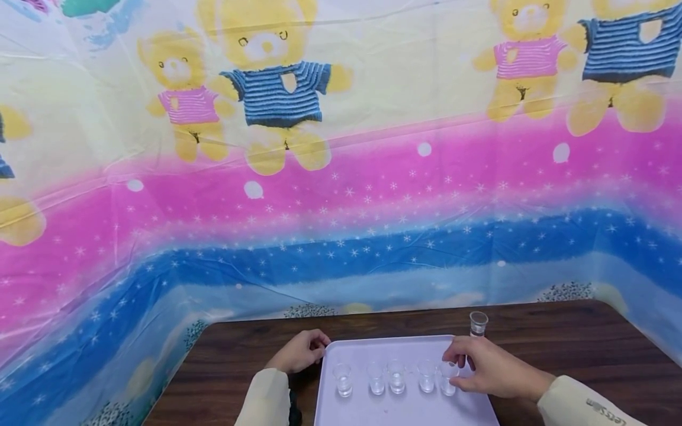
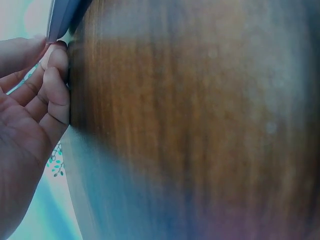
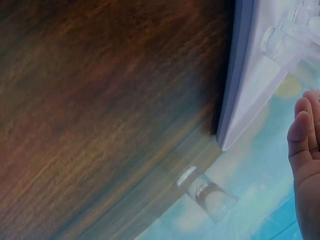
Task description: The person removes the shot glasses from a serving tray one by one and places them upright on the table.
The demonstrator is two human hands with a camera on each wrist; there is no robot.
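Several small clear shot glasses stand in a row on a pale lilac tray [image 1: 405, 411], among them one at the left end [image 1: 343, 380] and a middle glass [image 1: 396, 377]. My right hand [image 1: 492, 367] has its thumb and fingers around the upper part of the rightmost shot glass [image 1: 447, 378]. In the right wrist view only some fingers [image 3: 300, 135] show, close to that glass's rim. My left hand [image 1: 299, 351] is at the tray's far left corner. Its thumb and curled fingers pinch the tray edge [image 2: 57, 22] in the left wrist view.
Another shot glass [image 1: 478, 324] stands on the dark wooden table [image 1: 240, 355], beyond the tray's far right corner; the right wrist view shows this lone glass [image 3: 207, 194] too. A printed curtain [image 1: 341, 236] with teddy bears hangs right behind the table.
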